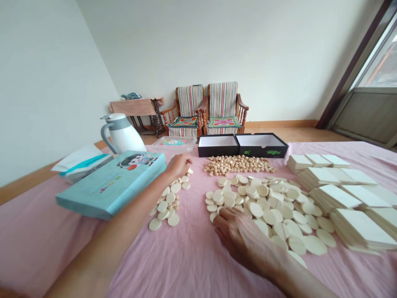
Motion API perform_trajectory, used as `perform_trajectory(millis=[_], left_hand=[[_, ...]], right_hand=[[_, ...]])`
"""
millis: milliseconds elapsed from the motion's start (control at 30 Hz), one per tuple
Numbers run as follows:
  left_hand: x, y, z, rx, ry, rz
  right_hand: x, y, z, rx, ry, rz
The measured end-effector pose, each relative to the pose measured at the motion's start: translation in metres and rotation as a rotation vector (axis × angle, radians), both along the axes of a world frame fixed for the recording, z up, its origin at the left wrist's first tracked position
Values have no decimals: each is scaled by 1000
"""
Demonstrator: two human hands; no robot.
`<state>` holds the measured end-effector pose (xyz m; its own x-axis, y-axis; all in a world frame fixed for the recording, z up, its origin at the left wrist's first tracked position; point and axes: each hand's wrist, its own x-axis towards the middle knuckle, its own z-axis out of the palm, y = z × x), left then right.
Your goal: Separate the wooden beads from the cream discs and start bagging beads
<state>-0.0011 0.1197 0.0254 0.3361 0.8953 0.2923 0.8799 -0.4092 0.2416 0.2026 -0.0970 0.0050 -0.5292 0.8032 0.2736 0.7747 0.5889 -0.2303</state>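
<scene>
My left hand (180,165) reaches out to the far end of a small group of pale round discs (170,198) and little wooden pieces. Its fingers are bent together, and whatever they hold is hidden. My right hand (237,238) rests at the near left edge of a large heap of round wooden discs (273,203). Those fingers curl down toward the cloth, with the fingertips out of sight. Behind the heap lie many small round wooden pieces (238,163), like beads or pegs.
Stacks of square wooden blanks (350,196) stand on the right. Two black open boxes (242,145) and a clear plastic case (174,142) sit behind. On the left are a light blue box (114,186), a white packet (82,163) and a white jug (122,134). A pink cloth (180,256) covers the surface.
</scene>
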Motion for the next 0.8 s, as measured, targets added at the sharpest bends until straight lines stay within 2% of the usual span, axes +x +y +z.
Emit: perform_trajectory(millis=[133,267,433,567,700,733,800], left_hand=[[-17,-14,-8,-47,111,-6],[-20,-16,-16,23,125,-13],[-16,-7,-21,34,151,-165],[-11,-2,-21,25,138,-206],[-2,-15,-13,43,77,-169],[0,-20,-10,0,60,-205],[3,-29,-6,-180,15,-358]], right_hand=[[0,-1,0,-8,-2,2],[0,-1,-1,-22,-5,0],[0,-1,-3,-27,-1,-5],[1,-2,-1,-27,4,-8],[3,0,3,-32,32,-16],[3,0,4,-31,45,-26],[4,2,5,-32,66,-45]])
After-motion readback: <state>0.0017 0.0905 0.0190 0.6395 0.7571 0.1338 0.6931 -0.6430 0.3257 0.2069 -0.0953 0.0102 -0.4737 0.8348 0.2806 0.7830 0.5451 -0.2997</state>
